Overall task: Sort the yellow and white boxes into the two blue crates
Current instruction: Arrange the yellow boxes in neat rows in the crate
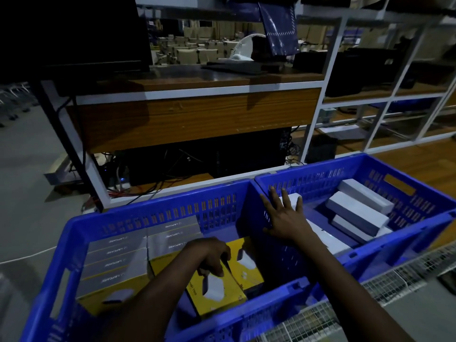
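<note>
Two blue crates stand side by side. The left crate [158, 213] holds several yellow boxes packed in rows. My left hand [212, 257] is curled down inside it, fingers closed on a yellow box [217, 292] near the front right. The right crate [370, 169] holds several white boxes [357, 213], some lying askew. My right hand [286, 218] is spread flat with fingers apart, resting on a white box [323, 238] at that crate's left side, next to the shared wall.
A wooden desk shelf [192, 119] with white metal frame stands just behind the crates, cables and dark equipment under it. White shelving [385, 114] runs to the right. A wire mesh surface [370, 292] lies under the crates at the front right.
</note>
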The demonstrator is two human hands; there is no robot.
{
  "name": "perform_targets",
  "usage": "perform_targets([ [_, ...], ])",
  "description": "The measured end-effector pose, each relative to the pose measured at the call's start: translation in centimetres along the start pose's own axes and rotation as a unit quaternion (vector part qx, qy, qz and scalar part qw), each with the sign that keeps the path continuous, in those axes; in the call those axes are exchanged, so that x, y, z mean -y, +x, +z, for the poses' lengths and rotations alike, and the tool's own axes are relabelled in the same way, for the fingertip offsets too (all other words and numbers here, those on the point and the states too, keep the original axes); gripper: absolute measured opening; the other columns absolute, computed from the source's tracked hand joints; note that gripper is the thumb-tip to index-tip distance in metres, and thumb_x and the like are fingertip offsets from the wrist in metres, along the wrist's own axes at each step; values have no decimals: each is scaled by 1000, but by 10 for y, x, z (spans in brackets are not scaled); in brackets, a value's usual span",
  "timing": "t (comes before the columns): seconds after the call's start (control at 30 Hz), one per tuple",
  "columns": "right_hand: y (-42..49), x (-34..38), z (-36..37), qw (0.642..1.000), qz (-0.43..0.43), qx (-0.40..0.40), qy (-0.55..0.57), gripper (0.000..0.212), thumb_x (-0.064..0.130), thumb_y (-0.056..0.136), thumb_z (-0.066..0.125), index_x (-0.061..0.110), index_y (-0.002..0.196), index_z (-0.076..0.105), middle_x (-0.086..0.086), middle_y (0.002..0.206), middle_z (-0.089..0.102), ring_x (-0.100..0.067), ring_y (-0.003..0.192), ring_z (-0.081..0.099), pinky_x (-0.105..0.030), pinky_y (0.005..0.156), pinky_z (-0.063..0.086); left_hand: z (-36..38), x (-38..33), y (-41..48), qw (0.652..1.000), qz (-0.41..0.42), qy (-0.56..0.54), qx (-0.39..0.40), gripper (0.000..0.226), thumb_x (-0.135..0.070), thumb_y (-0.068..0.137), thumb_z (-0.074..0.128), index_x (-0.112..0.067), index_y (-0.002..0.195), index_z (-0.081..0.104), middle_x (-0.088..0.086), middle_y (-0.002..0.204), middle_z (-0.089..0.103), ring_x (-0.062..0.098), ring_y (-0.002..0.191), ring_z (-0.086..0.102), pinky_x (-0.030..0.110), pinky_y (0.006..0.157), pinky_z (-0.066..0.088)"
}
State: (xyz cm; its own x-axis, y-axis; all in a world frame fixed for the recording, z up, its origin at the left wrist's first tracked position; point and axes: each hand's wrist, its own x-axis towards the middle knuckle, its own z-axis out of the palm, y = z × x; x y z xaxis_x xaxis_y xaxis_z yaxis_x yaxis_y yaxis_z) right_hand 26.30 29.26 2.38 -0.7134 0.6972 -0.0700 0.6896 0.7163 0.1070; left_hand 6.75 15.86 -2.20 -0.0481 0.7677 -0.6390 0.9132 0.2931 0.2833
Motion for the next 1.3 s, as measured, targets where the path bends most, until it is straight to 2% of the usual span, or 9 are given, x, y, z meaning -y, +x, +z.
perform_targets([
  [0.13,0,0,-1,1000,2,9,-1,96,60,90,48,25,152,-16,-8,159,-24,-35,146,-19,-67,111,-2,-6,2,-5,999,30,-26,-37,51,-33,79,80,-14,123,63,14,115,69,24,71,67,34,64,56],
  [0.2,-1,1,-2,1000,2,13,0,95,60,90,47,25,152,-16,-8,159,-24,-35,146,-19,-68,111,-2,-12,2,-10,996,52,-42,-63,44,-40,76,81,-13,110,73,7,110,72,22,85,68,35,74,56],
  [0.33,-1,1,-4,1000,5,23,5,95,60,90,47,25,152,-15,-6,159,-23,-34,147,-19,-69,110,2,-19,6,-18,990,68,-72,-101,45,-49,69,83,-8,86,77,17,90,73,35,85,68,45,74,54],
  [0.6,-2,3,-10,999,2,31,25,91,55,93,47,23,152,-14,-5,160,-22,-33,147,-17,-67,111,7,-31,15,-49,960,119,-184,-171,30,-32,78,81,-9,96,77,8,97,74,21,89,68,41,83,56],
  [0.77,3,23,-24,986,-58,-46,146,72,34,95,55,21,153,14,-10,158,23,-32,142,29,-48,106,35,-39,39,-76,911,159,-269,-269,22,-21,90,69,-5,104,73,6,100,72,5,87,65,21,78,50],
  [0.83,8,40,-34,961,-109,-94,236,52,18,95,57,17,144,39,-14,137,54,-33,119,55,-32,86,48,-42,48,-89,866,164,-339,-330,16,-15,91,67,-3,100,72,0,89,70,-2,79,64,18,74,50],
  [1.03,24,100,-48,867,-221,-58,443,32,6,95,56,30,117,61,0,111,71,-21,101,68,-45,84,56,-34,87,-114,731,120,-497,-452,14,-16,94,62,-11,84,69,8,81,67,18,75,65,33,68,51],
  [1.17,32,133,-55,754,-194,75,623,27,9,97,51,26,109,68,-5,107,73,-27,101,68,-43,80,56,-22,105,-124,698,86,-549,-451,21,-18,98,56,-1,91,68,5,80,66,19,77,62,34,73,47],
  [1.3,49,143,-44,700,-133,170,681,30,26,101,41,27,116,68,-33,119,58,-40,89,54,-49,78,41,-5,116,-119,699,36,-562,-440,23,-33,96,59,-19,86,74,4,91,72,31,94,66,41,80,48],
])
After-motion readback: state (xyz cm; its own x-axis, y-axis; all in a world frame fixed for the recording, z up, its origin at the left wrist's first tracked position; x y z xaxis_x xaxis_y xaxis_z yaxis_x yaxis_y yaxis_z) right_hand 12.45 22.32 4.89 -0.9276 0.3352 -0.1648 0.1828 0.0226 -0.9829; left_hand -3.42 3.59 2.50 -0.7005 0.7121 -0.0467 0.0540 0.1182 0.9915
